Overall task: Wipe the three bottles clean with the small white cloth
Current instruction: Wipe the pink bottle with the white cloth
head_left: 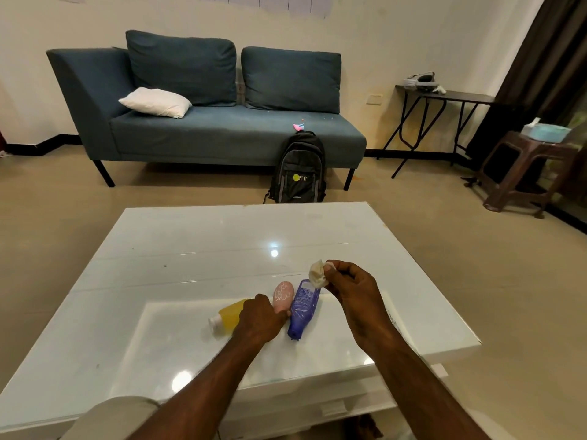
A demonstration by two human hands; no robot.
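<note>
Three bottles lie side by side on the white glossy table point(190, 249): a yellow bottle point(228, 315) with a white cap at the left, a pink bottle point(282, 295) in the middle, and a blue bottle point(303, 308) at the right. My left hand point(262, 319) rests over the near end of the pink bottle, fingers curled around it, partly covering the yellow one. My right hand point(352, 289) is raised just above the far end of the blue bottle, pinching the small white cloth point(318, 274), which is bunched up.
A black backpack point(298, 169) leans against a blue sofa point(222, 131) beyond the table's far edge. A folding side table point(444, 98) and a brown stool point(527, 173) stand at the right. My knee point(111, 417) shows at the near-left edge.
</note>
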